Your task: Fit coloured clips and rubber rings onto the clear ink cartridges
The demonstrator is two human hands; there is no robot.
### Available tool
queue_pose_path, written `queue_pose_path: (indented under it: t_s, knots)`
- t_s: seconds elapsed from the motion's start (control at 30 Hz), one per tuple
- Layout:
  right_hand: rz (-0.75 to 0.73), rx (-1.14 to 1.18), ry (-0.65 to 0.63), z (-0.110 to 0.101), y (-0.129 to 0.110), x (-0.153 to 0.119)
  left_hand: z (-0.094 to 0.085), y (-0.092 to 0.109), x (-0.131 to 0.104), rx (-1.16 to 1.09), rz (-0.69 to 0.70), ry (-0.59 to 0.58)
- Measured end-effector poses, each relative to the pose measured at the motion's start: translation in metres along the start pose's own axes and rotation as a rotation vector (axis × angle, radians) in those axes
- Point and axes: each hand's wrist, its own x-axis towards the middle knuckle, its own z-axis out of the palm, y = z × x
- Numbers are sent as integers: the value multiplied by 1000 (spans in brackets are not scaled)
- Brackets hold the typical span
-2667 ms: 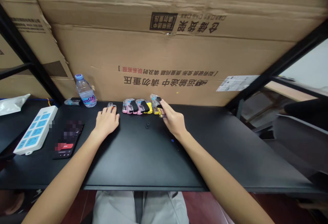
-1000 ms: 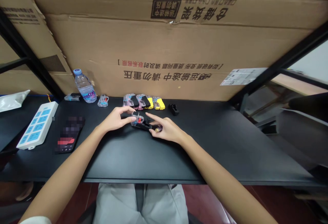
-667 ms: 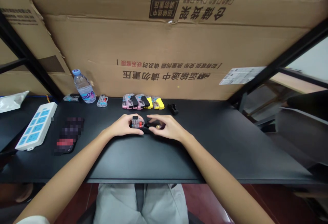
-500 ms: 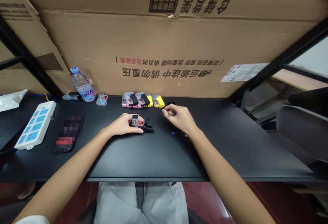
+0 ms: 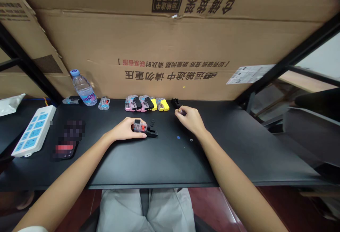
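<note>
My left hand is wrapped round a clear and black device with a red part inside, resting on the black table. A black piece juts out at its right. Small black rings lie just behind that piece. My right hand is closed in a pinch on a small item that I cannot make out, partly hidden by the fingers. Behind it lie black parts. In front of the hands are a small blue disc and a small pale C-shaped piece.
Pink, black and yellow clear-bodied devices line the back of the table. Further left are another clear device, a water bottle, a power strip and a phone. Cardboard stands behind.
My right hand has moved slightly right, uncovering more of the black parts behind it. My left hand keeps its hold on the device. The whole view has shifted a little.
</note>
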Motion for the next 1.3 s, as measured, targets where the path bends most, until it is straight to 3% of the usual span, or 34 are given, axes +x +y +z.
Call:
queue_pose_path:
  t_s: [0.13, 0.23, 0.33, 0.43, 0.67, 0.8, 0.9, 1.3]
  knots:
    - [17, 188, 70, 0, -12, -5, 5, -1, 1, 1, 31, 29]
    - [91, 543, 86, 5, -32, -12, 9, -3, 2, -5, 33, 44]
    - [152, 968, -65, 14, -57, -21, 12, -4, 3, -4, 25, 60]
    - [233, 1128, -266, 24, -77, -30, 11, -2, 3, -4, 29, 58]
    - [243, 1123, -341, 39, -85, -42, 12, 2, 4, -129, -5, 27]
    - [241, 1176, -419, 34, -84, -39, 14, -1, 4, -166, -14, 15]
    - [218, 1093, -478, 27, -83, -37, 13, -2, 4, -174, -12, 15]
    - [103, 867, -438, 19, -88, -38, 13, -2, 5, -205, -24, -16]
